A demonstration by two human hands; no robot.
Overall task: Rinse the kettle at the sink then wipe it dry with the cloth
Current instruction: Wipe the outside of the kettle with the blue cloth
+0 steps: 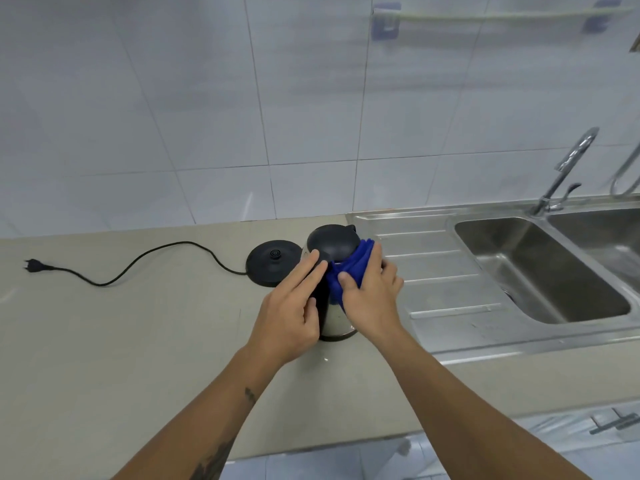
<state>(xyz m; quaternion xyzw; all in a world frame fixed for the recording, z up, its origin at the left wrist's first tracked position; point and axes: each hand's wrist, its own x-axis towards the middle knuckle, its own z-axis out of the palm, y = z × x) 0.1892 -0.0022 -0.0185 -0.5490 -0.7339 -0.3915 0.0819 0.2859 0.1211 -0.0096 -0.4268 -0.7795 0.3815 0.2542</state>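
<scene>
A steel kettle with a black lid stands upright on the beige counter, just left of the sink's draining board. My left hand grips its black handle on the near left side. My right hand presses a blue cloth against the kettle's upper right side, below the lid. The cloth is bunched under my fingers and hides part of the kettle's body.
The kettle's black base sits behind and left of it, its cord trailing left to a plug. At the right are a steel double sink and a tap. The counter's front edge runs near my forearms.
</scene>
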